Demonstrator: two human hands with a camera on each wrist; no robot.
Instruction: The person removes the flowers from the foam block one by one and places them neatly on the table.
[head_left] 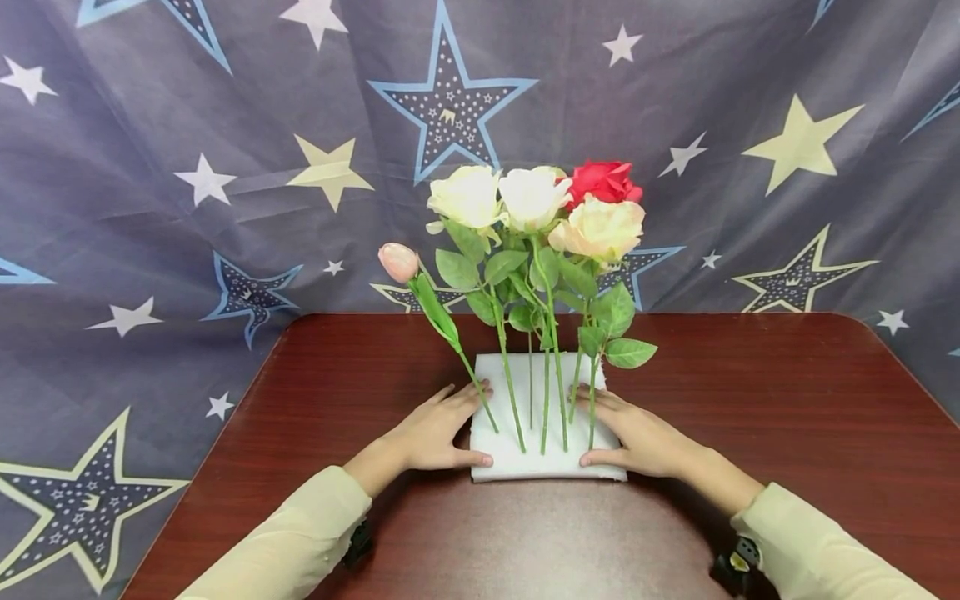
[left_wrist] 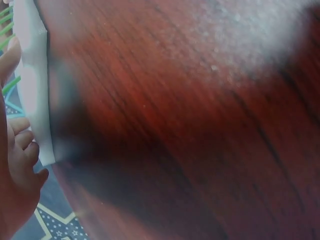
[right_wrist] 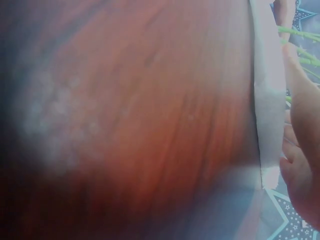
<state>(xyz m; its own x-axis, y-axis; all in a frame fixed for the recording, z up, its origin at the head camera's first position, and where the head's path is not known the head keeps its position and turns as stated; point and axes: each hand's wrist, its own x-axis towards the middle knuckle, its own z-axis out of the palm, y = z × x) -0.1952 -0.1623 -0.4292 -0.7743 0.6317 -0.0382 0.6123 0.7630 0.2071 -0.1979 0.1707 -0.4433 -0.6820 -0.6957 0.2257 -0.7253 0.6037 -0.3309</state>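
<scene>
A white foam block [head_left: 543,468] lies on the table, with several artificial flowers standing in it. My left hand [head_left: 438,429] rests on its left side, fingers spread toward the back and thumb near the front. On the opposite side my right hand [head_left: 645,437] rests the same way, its fingertips partly behind the stems. A pink tulip [head_left: 398,262] leans out to the left. Upright are a cream rose [head_left: 463,197], a white rose [head_left: 534,198], a peach rose [head_left: 600,229] and a red rose [head_left: 602,183] behind it. Both wrist views show fingers along the top of the foam.
The dark reddish wooden table [head_left: 787,392] has rounded back corners. Behind it hangs a grey cloth [head_left: 547,50] printed with stars. Green leaves [head_left: 630,352] stick out to the right of the stems, over the right hand.
</scene>
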